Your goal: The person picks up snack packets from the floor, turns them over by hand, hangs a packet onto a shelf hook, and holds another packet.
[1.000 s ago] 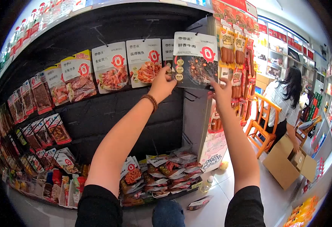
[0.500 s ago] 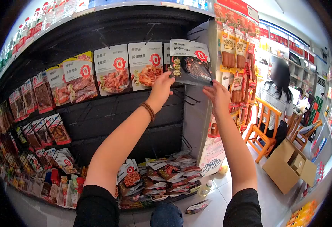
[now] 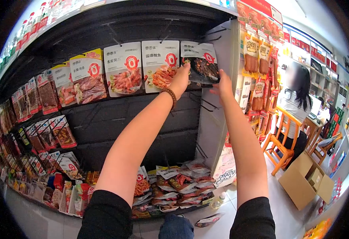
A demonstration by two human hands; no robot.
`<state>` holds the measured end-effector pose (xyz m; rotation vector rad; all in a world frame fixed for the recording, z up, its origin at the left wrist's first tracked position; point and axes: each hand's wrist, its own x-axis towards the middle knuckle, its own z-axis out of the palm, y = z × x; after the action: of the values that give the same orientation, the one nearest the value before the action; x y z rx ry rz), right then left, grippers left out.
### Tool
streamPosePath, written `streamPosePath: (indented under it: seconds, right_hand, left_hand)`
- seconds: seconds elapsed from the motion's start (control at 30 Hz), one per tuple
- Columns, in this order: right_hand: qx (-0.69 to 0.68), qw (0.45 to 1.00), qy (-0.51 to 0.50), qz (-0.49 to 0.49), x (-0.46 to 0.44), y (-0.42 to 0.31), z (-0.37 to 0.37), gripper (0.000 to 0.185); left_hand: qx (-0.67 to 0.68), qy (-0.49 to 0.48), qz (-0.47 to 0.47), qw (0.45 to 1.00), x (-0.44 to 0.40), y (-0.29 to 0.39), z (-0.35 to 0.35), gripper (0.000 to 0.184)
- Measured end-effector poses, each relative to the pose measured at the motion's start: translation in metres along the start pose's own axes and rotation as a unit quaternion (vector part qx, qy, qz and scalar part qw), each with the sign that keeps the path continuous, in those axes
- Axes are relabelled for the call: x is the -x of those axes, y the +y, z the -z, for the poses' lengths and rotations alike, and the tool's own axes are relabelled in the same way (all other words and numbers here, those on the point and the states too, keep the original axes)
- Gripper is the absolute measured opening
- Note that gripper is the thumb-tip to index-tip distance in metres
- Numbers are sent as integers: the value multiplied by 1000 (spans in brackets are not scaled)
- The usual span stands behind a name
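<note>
At the right end of the top row of the dark rack is a black and white snack packet (image 3: 200,63) with a red logo. My left hand (image 3: 180,79), wearing a beaded bracelet, has its fingers closed at the packet's left edge. My right hand (image 3: 223,85) grips its lower right corner, with the thumb partly hidden. The packet stands nearly upright against the rack, level with its neighbours; whether its hole is on the hook I cannot tell. Just left hangs a white squid snack packet (image 3: 161,65), and beyond it a chicken-feet packet (image 3: 124,69).
Bare hooks (image 3: 210,104) jut out below the top row. Piled packets (image 3: 178,185) fill the bottom shelf. Sausage packs (image 3: 258,97) hang on the side panel at right. A bottle (image 3: 218,200), a fallen packet (image 3: 209,220), an open carton (image 3: 298,185) and a chair (image 3: 282,149) with a seated person are nearby.
Both hands have moved the black and white packet back against the rack, in line with the row. The camera view has shifted slightly, so the shelf appears farther right.
</note>
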<state>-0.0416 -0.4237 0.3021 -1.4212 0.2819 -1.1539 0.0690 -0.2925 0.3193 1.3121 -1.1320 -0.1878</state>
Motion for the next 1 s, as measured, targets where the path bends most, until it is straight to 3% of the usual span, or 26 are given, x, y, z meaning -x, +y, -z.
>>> streamPosePath:
  seconds: [0.2, 0.43, 0.53, 0.63, 0.77, 1.0]
  right_hand:
    - [18, 998, 54, -17, 0, 26, 4, 56]
    - [103, 993, 52, -23, 18, 20, 18, 52]
    - [68, 997, 29, 35, 42, 5, 20, 44]
    - [38, 992, -20, 121, 81, -15, 16, 27]
    - [80, 977, -73, 181, 151, -46, 13, 14]
    - [195, 924, -163, 286, 249, -28, 21, 4]
  left_hand:
    - [23, -34, 94, 995, 7, -12, -2, 64]
    - [-31, -8, 119, 992, 20, -26, 4, 60]
    - [-60, -27, 70, 995, 43, -20, 11, 50]
    - [-51, -37, -100, 993, 75, -16, 17, 24]
    - [-47, -79, -142, 986, 148, 15, 38, 14]
    - [-128, -102, -57, 985, 277, 20, 93, 10]
